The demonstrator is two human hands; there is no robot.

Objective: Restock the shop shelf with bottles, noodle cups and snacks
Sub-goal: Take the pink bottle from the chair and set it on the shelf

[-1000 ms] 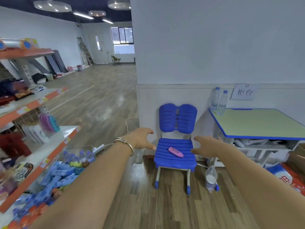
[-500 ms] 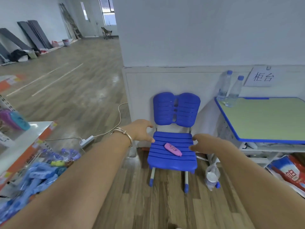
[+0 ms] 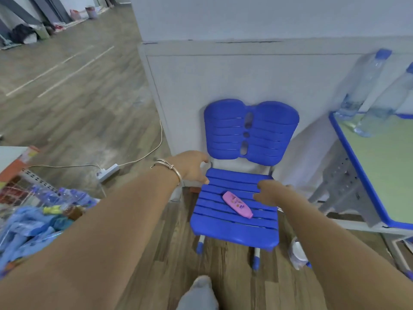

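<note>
A small pink bottle (image 3: 237,204) lies flat on the seat of a blue plastic chair (image 3: 250,133) against the white wall. My right hand (image 3: 271,193) hovers over the seat just right of the pink bottle, fingers loosely curled, holding nothing. My left hand (image 3: 193,167), with a bracelet on the wrist, reaches at the chair's left rear edge with spread fingers, empty. Two clear water bottles (image 3: 366,86) with blue caps stand on the green desk (image 3: 380,166) at the right.
The shop shelf's corner (image 3: 15,157) and a heap of blue packets (image 3: 33,222) sit at the left. A power strip (image 3: 107,173) with a cable lies on the wooden floor. Another bottle (image 3: 296,253) lies on the floor beside the chair's right legs.
I have stepped closer to the chair and my view has tilted down. Both hands have come nearer to the seat, the right one now beside the pink bottle.
</note>
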